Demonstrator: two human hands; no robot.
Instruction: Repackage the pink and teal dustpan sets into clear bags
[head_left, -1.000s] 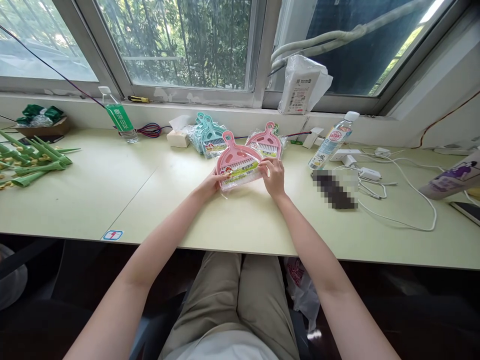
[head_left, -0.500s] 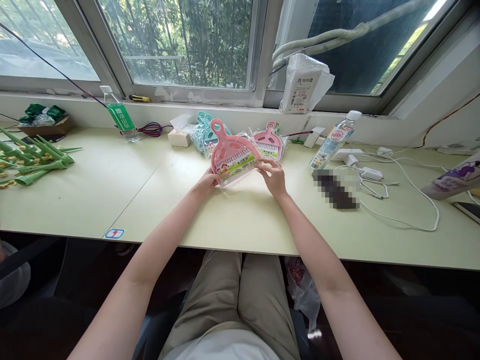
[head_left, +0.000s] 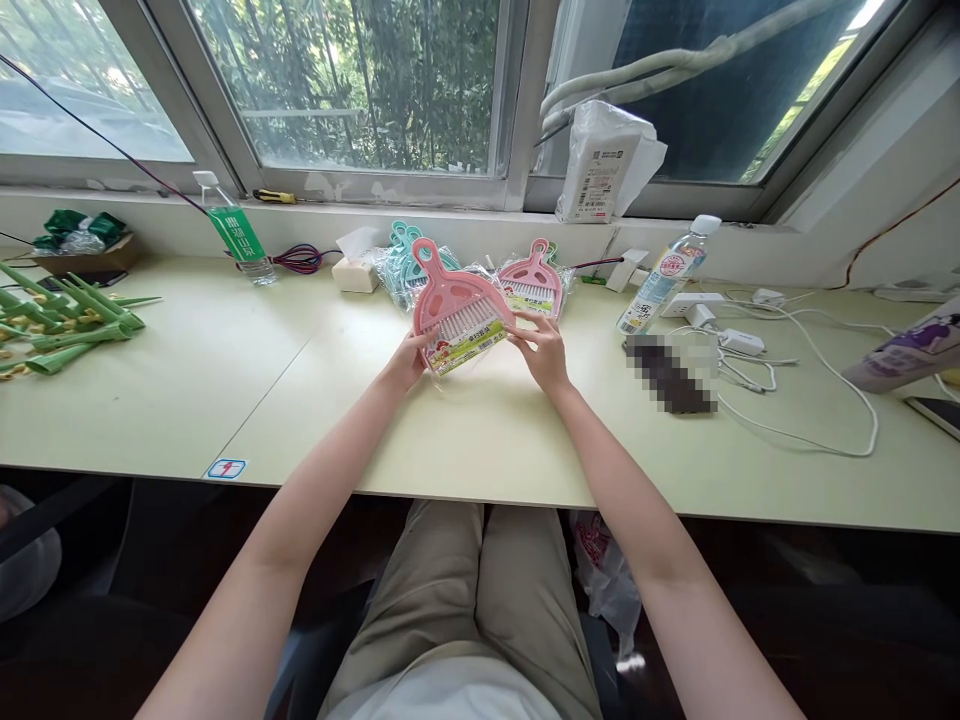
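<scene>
The left hand (head_left: 409, 361) and right hand (head_left: 544, 353) pinch the two sides of a pink dustpan and brush set (head_left: 459, 312), held up over the tabletop (head_left: 465, 430). Close behind it sit a blue-green set (head_left: 409, 262), partly hidden by it, and another pink set (head_left: 535, 280). A tissue pack (head_left: 355, 274) is on one side, a leaning bottle (head_left: 664, 280) on the other.

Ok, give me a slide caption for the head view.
Two hands hold a wrapped pink dustpan set above a pale table.
</scene>
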